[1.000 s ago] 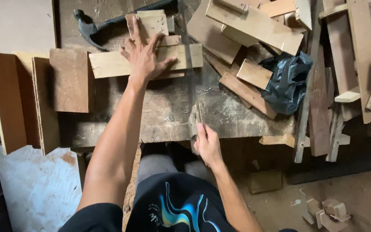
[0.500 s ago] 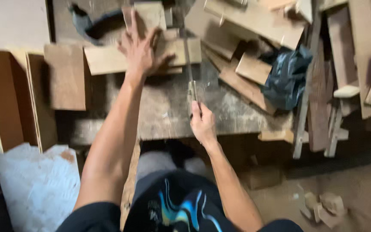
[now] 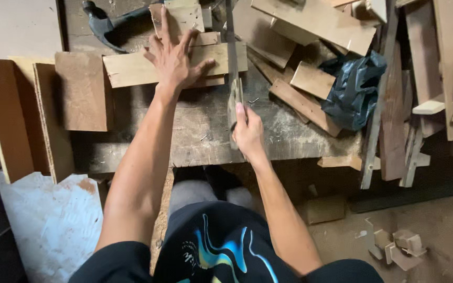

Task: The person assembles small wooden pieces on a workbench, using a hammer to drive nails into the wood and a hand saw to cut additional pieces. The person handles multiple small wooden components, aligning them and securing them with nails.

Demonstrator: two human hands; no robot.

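Observation:
My left hand point(image 3: 175, 57) lies flat with fingers spread on a pale wooden board point(image 3: 127, 68) that rests across the workbench point(image 3: 195, 136). My right hand point(image 3: 246, 130) grips the handle of a hand saw point(image 3: 233, 63). Its thin blade runs away from me, edge up, across the right end of that board. A smaller pale block point(image 3: 184, 17) sits just beyond my left fingertips.
A claw hammer point(image 3: 106, 25) lies at the back left of the bench. Brown panels point(image 3: 82, 89) lean at the left. Wood offcuts point(image 3: 310, 78) and a black plastic bag point(image 3: 353, 89) crowd the right side. Small blocks point(image 3: 397, 243) lie on the floor.
My right hand has pushed the saw forward across the board, away from my body. My left hand stays pressed on the board.

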